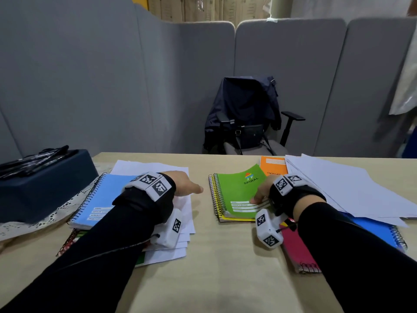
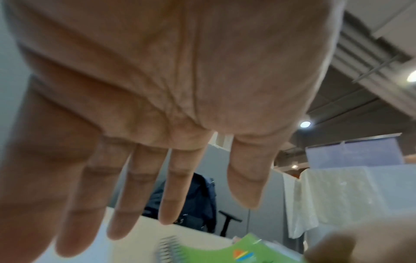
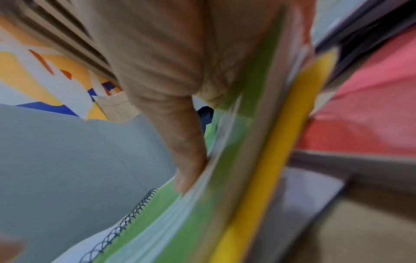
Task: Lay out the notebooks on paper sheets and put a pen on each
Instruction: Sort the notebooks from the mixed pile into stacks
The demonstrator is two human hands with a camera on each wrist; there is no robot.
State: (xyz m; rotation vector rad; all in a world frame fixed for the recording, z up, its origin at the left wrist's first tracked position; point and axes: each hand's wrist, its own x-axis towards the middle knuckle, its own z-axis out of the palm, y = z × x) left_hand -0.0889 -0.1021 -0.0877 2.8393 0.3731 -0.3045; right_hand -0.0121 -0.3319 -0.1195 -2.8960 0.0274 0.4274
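On the tan wooden bench [image 1: 203, 279], the landmark is the green spiral notebook [image 1: 239, 195], which lies on a yellow spiral notebook [image 1: 222, 216]. Nearest, right of it, lies a pink spiral notebook [image 1: 295, 249]. The right hand [image 1: 265, 188] grips the green notebook's near right edge, thumb on top, fingers [image 3: 186, 160] curled round it. Left of the green notebook, the left hand [image 1: 185, 184] has straight, spread fingers [image 2: 171, 186] above white paper sheets [image 1: 182, 213], beside a light blue spiral notebook [image 1: 101, 199]. Far left, black pens [image 1: 33, 161] lie on a dark blue box [image 1: 45, 188].
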